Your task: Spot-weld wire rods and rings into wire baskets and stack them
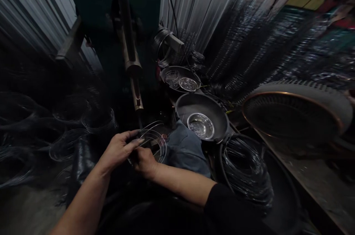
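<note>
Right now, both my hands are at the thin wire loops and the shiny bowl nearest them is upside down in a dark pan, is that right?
Not quite: the shiny bowl isn't upside down. The head view shows it open side up in the dark pan, with small bits inside. Your left hand and right hand are indeed at the wire loops.

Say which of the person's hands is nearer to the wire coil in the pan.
Right. The right hand is to the left of the wire coil; the left hand is farther left.
</note>
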Motion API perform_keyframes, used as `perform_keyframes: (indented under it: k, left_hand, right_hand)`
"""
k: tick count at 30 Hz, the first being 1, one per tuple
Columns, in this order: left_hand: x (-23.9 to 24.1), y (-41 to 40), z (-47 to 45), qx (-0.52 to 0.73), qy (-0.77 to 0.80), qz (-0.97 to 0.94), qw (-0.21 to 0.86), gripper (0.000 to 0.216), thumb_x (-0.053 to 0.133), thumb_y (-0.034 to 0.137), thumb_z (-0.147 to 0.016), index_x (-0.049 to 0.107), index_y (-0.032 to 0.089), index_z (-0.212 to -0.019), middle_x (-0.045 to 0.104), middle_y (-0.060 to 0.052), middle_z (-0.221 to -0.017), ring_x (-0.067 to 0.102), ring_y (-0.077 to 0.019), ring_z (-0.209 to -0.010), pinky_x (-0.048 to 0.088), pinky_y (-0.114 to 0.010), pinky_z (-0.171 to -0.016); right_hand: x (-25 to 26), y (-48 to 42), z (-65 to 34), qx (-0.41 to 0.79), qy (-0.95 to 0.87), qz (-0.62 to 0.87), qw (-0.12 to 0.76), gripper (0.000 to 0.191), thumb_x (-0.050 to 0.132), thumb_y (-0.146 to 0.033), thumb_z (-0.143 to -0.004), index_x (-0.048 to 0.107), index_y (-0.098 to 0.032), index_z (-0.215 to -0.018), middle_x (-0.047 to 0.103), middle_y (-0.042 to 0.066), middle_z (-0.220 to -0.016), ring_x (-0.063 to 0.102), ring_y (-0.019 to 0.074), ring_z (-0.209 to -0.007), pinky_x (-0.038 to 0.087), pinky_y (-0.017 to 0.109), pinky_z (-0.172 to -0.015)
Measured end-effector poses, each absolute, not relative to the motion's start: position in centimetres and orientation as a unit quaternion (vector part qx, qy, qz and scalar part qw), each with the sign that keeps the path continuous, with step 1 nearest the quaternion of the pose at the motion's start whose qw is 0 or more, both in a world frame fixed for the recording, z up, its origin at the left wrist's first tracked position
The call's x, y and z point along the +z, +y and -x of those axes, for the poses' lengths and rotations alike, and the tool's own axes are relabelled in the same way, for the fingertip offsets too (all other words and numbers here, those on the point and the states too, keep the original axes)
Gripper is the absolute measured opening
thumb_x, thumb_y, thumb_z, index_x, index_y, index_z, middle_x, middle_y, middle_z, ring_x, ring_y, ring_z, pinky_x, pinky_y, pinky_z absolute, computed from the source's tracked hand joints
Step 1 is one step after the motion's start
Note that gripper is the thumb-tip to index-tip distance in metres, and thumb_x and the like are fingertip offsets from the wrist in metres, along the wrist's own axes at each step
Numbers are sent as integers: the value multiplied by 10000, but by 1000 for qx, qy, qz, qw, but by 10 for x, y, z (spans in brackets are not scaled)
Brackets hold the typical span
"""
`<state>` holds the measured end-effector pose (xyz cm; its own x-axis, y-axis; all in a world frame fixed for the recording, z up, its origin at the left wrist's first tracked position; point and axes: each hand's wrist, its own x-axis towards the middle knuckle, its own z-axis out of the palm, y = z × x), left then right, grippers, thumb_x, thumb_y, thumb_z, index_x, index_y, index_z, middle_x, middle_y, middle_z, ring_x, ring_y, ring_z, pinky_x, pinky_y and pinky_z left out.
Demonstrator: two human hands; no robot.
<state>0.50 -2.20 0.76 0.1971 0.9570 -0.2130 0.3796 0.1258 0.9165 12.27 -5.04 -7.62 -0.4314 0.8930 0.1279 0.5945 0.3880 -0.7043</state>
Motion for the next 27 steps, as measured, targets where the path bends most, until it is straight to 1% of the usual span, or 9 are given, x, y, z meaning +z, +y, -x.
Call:
perform_keyframes:
  k: [4, 7, 9, 12, 15, 17, 20, 23, 27]
  left_hand:
    - [8, -24, -6, 343, 593, -551, 477, 496, 707, 481, -637, 722, 135, -993, 715, -78, -777, 668, -222, -720, 552, -300, -674]
    - [10, -26, -2, 380, 600, -502, 493, 476, 752, 457, -579, 730, 136, -930, 711, -73, -753, 662, -208, -686, 547, -276, -628]
    - [13, -28, 2, 383, 593, -484, 516, 499, 768, 457, -560, 727, 136, -939, 701, -65, -706, 642, -193, -607, 538, -272, -569]
    - [20, -32, 9, 377, 579, -492, 529, 522, 766, 475, -562, 725, 133, -953, 673, -53, -624, 606, -182, -514, 525, -285, -516]
    - [29, -34, 14, 382, 571, -508, 519, 509, 781, 482, -542, 733, 140, -916, 691, -68, -676, 641, -209, -583, 549, -309, -572]
    - [34, -35, 19, 393, 568, -512, 511, 502, 797, 483, -520, 738, 145, -887, 706, -80, -731, 661, -229, -646, 559, -319, -609]
    - [39, -37, 27, 409, 561, -508, 509, 503, 808, 486, -521, 740, 147, -886, 713, -85, -764, 670, -238, -694, 569, -329, -651]
    - [42, -39, 30, 416, 557, -525, 491, 492, 787, 506, -571, 737, 160, -918, 721, -89, -859, 677, -247, -774, 571, -343, -727]
    - [39, -33, 24, 422, 545, -633, 354, 457, 655, 503, -737, 709, 183, -1058, 702, -75, -1020, 656, -237, -935, 527, -329, -873]
  right_hand:
    - [-64, -51, -126, 278, -803, 481, 214, 214, 539, -196, -815, 592, -143, -1015, 714, 112, -952, 676, 208, -816, 492, 270, -700]
    - [-47, -51, -137, 259, -822, 462, 210, 150, 537, -220, -818, 627, -164, -924, 710, 82, -869, 660, 201, -765, 480, 270, -668]
    - [-34, -49, -150, 223, -821, 459, 254, 154, 515, -220, -831, 646, -170, -895, 697, 81, -834, 643, 196, -754, 479, 281, -690]
    - [-15, -34, -173, 147, -773, 498, 366, 229, 492, -237, -863, 660, -154, -996, 677, 114, -885, 615, 216, -830, 476, 331, -789]
    - [-2, -11, -189, 107, -743, 513, 417, 294, 587, -238, -818, 659, -171, -1095, 651, 138, -1080, 565, 260, -1041, 423, 407, -942]
    - [1, 3, -194, 134, -756, 490, 412, 285, 615, -203, -801, 681, -217, -1077, 654, 101, -1110, 557, 241, -1088, 399, 403, -986]
    - [2, 14, -194, 202, -762, 442, 428, 192, 584, -207, -837, 724, -243, -964, 684, 54, -969, 619, 180, -942, 460, 329, -904]
    - [3, 14, -190, 229, -741, 416, 474, 178, 570, -247, -853, 740, -227, -902, 674, 50, -895, 635, 153, -817, 500, 270, -779]
    - [12, 15, -187, 210, -738, 441, 465, 161, 601, -216, -823, 747, -236, -888, 661, 29, -846, 627, 140, -763, 497, 244, -744]
